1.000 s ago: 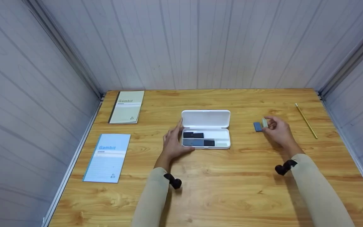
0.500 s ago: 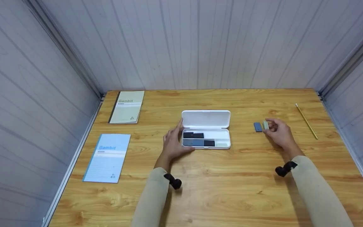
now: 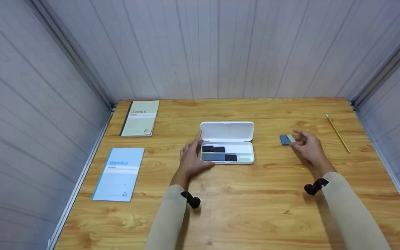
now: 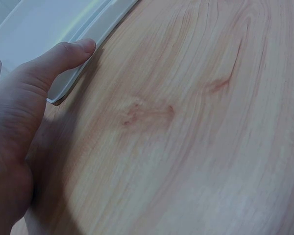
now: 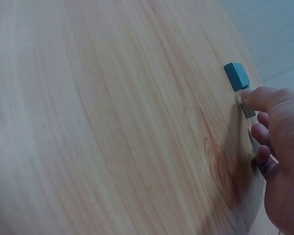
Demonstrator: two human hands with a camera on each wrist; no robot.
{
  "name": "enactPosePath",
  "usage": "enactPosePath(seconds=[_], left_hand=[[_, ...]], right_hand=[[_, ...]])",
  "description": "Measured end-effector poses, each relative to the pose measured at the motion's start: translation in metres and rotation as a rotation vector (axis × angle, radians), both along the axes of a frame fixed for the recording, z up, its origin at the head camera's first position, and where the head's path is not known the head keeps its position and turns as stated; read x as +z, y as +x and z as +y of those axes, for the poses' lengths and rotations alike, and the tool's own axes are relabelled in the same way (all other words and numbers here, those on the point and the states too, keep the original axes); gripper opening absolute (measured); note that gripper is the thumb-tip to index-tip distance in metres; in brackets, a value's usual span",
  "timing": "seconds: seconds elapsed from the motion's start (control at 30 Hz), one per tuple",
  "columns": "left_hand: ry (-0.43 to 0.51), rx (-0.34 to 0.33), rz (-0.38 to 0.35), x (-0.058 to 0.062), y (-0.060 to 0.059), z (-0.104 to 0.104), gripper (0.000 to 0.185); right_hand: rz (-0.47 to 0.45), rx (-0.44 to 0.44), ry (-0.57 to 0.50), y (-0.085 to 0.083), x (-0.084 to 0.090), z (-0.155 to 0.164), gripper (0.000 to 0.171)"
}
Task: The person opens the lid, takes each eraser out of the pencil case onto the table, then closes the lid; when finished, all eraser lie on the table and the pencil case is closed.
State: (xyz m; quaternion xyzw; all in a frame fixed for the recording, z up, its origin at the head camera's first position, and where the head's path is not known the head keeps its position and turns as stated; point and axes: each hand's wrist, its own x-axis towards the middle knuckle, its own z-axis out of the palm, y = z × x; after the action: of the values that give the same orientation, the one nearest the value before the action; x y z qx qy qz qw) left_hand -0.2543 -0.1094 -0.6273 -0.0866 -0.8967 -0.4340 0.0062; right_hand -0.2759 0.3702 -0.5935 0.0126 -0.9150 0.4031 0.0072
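A white pencil case [image 3: 227,131] stands with its lid up in the middle of the table. My left hand [image 3: 190,158] holds its left end, the thumb [image 4: 81,49] on the front rim. Inside lie black erasers [image 3: 213,149], a blue-grey block [image 3: 214,157] and a pale block [image 3: 244,159]. To the right, a blue eraser [image 3: 284,140] lies on the table, with a pale green eraser [image 3: 290,138] right beside it. My right hand [image 3: 307,145] is at the green eraser, thumb touching its near end and index finger raised off it. The thumb partly hides that eraser in the right wrist view.
A gold pencil [image 3: 338,133] lies at the far right. Two notebooks lie on the left, a cream one [image 3: 139,118] at the back and a light blue one [image 3: 118,174] nearer. Panel walls [image 3: 221,48] border the wooden table [image 3: 248,201] at the back and sides.
The pale green eraser has gone from upright between the right thumb and finger to lying tilted beside the blue one. The index finger has come off it. My left hand has stayed put.
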Motion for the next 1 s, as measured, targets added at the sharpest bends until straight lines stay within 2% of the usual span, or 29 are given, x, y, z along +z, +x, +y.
enactPosePath(seconds=[0.23,0.6,0.7,1.0], left_hand=[[-0.003,-0.001,-0.005,-0.002,0.0,0.0,0.14],[-0.021,0.015,-0.059,0.007,0.002,0.002,0.14],[-0.015,0.016,-0.073,0.006,0.001,0.002,0.141],[-0.009,0.001,-0.032,0.004,0.001,0.002,0.139]], right_hand=[[0.017,0.03,-0.017,0.004,0.002,-0.002,0.057],[0.089,0.105,-0.021,0.008,0.007,-0.024,0.052],[0.093,0.117,-0.034,0.009,0.007,-0.033,0.051],[0.161,0.181,-0.054,0.008,0.003,-0.066,0.049]])
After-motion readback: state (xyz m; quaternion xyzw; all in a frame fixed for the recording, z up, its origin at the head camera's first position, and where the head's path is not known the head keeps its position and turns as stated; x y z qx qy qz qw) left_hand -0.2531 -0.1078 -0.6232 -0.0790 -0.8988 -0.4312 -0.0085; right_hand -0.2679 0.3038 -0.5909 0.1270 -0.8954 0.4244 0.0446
